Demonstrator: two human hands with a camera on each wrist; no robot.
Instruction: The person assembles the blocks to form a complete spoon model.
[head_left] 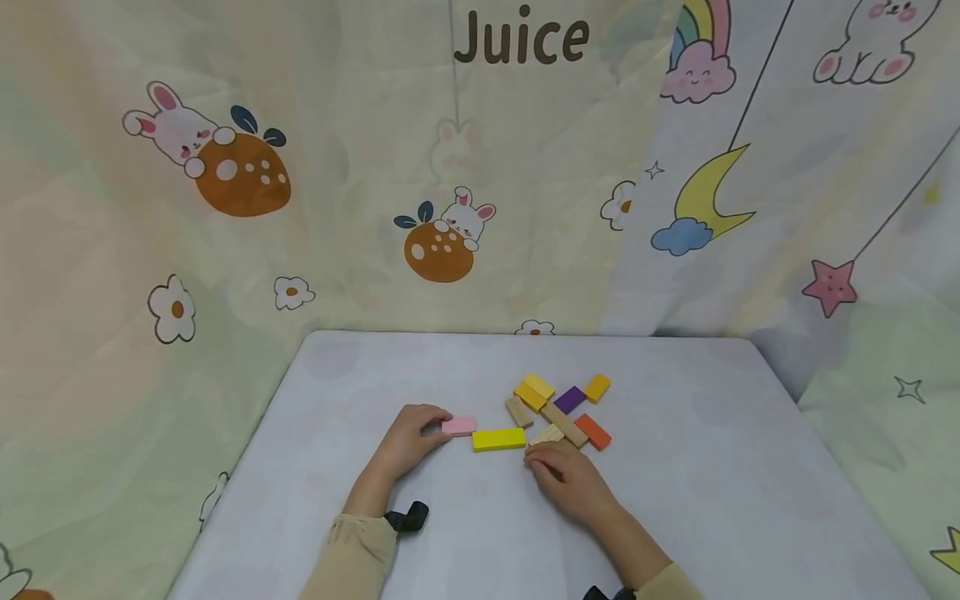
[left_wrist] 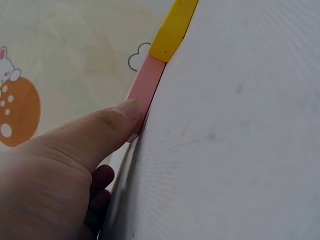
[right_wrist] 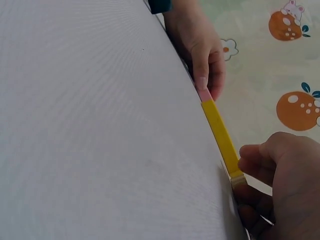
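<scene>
- Head view first: pink block (head_left: 459, 426) sits just off the left hand (head_left: 408, 437), at about two o'clock from it, flat on the tabletop (head_left: 712, 500). Left grip is narrow, thumb and fingers pinching that block's outer end.
- Same view, yellow block (head_left: 498, 440) lies at roughly four o'clock from the pink one, end to end with it. The right hand (head_left: 566, 475) is down at about four o'clock from the yellow, fingers bent, with a pale wooden block (head_left: 547, 434) poking out above its knuckles. Honestly can't tell from here whether that grip holds anything.
- Loose blocks sit up at one to two o'clock from the yellow: purple block (head_left: 570, 400), red-orange block (head_left: 593, 432) and more. I'd give those some room so a knuckle doesn't clip them.
- Left wrist view: thumb on the pink block, yellow touching it at one o'clock. I'd pinch lightly and hold it flat; a hard shove could kick the joint crooked.
- Right wrist view: yellow runs eleven to five o'clock, with a wooden end beside the right fingers at five. Whether they're pinching it is hidden. Small, low nudges along the line seem safest imo.
</scene>
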